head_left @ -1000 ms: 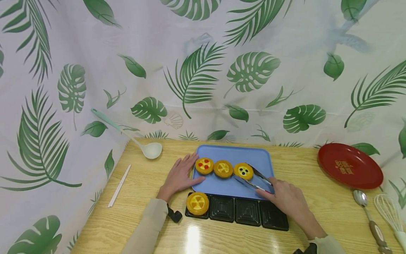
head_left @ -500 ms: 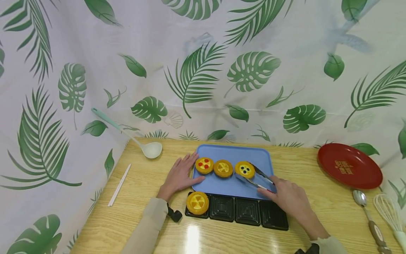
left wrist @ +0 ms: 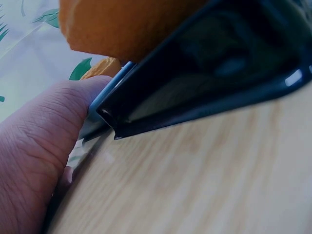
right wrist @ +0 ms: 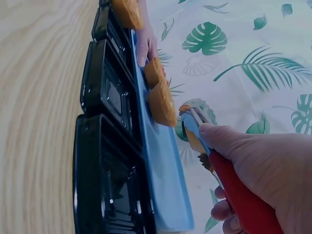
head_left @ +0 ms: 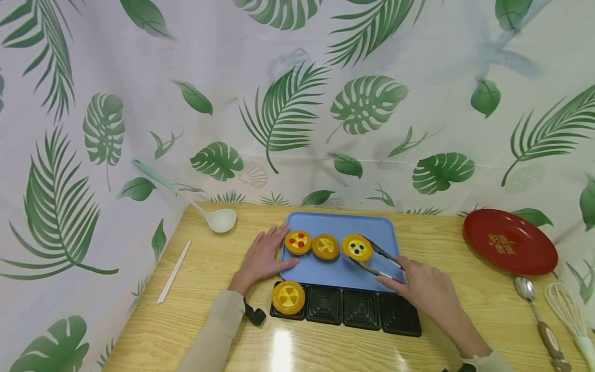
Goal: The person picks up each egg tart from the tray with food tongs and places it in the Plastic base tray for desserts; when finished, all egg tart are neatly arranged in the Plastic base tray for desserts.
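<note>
My right hand (head_left: 429,292) grips red-handled tongs (right wrist: 239,195). Between the tong arms is an egg tart with dark berries (head_left: 357,248). In the right wrist view, backdrop shows between this tart and the blue tray (head_left: 341,223). Left of it, a tart with a wedge pattern (head_left: 325,247) and a tart with red pieces (head_left: 297,242) sit on the tray. My left hand (head_left: 262,261) rests at the tray's left edge, fingers spread, thumb over the rim. Just in front lies a black four-part tray (head_left: 362,309); its leftmost compartment bears another wedge-patterned tart (head_left: 288,297).
A ladle (head_left: 220,220) leans at the back left, with white chopsticks (head_left: 174,271) in front of it. To the right are a red oval plate (head_left: 530,248), a spoon (head_left: 525,289) and a whisk (head_left: 567,307). A leaf-print cloth (head_left: 297,129) backs the table.
The berry tart first shifts slightly right with the tongs, then looks a little raised. The right hand has moved slightly right. My left hand and the other tarts stay in place.
</note>
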`<state>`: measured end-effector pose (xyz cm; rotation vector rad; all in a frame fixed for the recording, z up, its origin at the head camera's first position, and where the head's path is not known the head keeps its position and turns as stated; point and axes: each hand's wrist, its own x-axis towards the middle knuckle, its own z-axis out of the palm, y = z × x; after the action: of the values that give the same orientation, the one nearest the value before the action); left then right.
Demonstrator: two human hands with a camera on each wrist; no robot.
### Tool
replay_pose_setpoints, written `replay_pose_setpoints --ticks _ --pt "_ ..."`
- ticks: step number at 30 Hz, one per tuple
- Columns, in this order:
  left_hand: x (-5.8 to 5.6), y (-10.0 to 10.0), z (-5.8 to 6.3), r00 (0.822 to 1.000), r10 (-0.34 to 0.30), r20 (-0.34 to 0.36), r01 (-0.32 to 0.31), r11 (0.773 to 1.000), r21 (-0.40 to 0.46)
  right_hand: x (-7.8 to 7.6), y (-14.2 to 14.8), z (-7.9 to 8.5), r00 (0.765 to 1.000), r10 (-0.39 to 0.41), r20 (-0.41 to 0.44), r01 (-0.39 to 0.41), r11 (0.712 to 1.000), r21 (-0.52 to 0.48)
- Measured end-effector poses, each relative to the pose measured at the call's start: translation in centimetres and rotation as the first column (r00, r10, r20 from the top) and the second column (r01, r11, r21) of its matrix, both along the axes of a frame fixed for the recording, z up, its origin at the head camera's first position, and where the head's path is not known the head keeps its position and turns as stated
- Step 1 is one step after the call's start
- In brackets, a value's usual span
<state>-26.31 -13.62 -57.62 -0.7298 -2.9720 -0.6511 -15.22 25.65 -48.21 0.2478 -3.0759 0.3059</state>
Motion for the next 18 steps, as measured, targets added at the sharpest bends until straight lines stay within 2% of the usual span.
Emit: replay_pose_setpoints --ticks 7,18 --pt "0.2 0.1 0.2 1.000 0.000 0.014 0.000 1.000 0.012 1.2 -0.7 0.8 0.999 0.040 -0.017 -0.040 0.999 -0.008" --pt "0.2 0.1 0.2 1.000 0.004 0.023 -0.004 1.000 0.012 3.5 -2.4 1.1 0.990 0.130 -0.048 -0.130 0.991 0.020"
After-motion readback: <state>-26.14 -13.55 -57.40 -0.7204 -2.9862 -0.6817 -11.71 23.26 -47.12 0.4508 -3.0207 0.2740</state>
